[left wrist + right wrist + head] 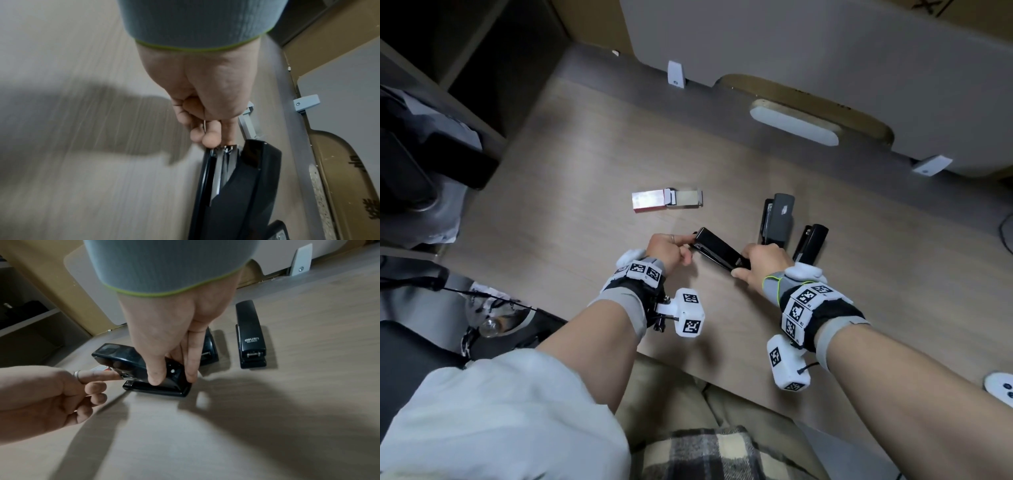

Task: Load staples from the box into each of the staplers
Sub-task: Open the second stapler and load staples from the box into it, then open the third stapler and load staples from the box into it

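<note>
A black stapler [717, 253] [123, 359] [246, 186] lies slanted on the wooden desk [585, 178]. My right hand [743, 264] [172, 378] pinches its rear end between thumb and fingers. My left hand [685, 247] [207, 140] [102, 381] has its ringed index finger stretched out, the tip touching the metal front of the stapler's magazine; its other fingers are curled and hold nothing. The staple box [649, 202] lies further back with its grey tray [686, 198] [246, 125] slid out. Two more black staplers [777, 219] [812, 244] [251, 337] rest to the right.
A grey partition [825, 51] with white brackets [676, 74] borders the desk at the back. A white oval cap [794, 125] sits in a cutout there. A shelf unit [448, 68] stands to the left, and a white controller [1001, 387] lies at the right edge.
</note>
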Motion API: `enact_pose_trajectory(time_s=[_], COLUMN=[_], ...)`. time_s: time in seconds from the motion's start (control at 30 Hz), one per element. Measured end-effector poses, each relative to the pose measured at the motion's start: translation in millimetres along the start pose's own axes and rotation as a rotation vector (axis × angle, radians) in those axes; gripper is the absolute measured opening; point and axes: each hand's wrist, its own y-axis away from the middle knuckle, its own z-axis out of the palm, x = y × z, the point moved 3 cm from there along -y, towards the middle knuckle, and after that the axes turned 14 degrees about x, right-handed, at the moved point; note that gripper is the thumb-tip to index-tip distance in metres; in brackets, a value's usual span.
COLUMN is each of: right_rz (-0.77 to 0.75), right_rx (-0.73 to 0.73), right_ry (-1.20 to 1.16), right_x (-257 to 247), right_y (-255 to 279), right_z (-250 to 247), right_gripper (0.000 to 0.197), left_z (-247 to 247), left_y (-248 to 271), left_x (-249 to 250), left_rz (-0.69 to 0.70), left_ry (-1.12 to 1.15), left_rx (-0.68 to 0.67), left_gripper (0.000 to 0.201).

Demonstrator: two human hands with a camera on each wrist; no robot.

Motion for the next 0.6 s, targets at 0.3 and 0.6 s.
enact_pose_trajectory(time_s=[0.3,0.6], right_rz=[0.053,-0.05], right_rx=[-0.043,0.028], right_ry=[-0.03,0.001], right_x=[3.9,-25.0], right_y=[8.8,0.3], right_z=[-6.9,-12.6], right_gripper=[0.039,0.046], left_z=[4.5,-11.5], left_y=[10.5,4.9], left_x=[-8.7,8.5], left_rz=[0.012,0.028], left_ry=[0.014,-0.017], left_rx=[0.069,0.077], left_gripper=[0.051,0.043])
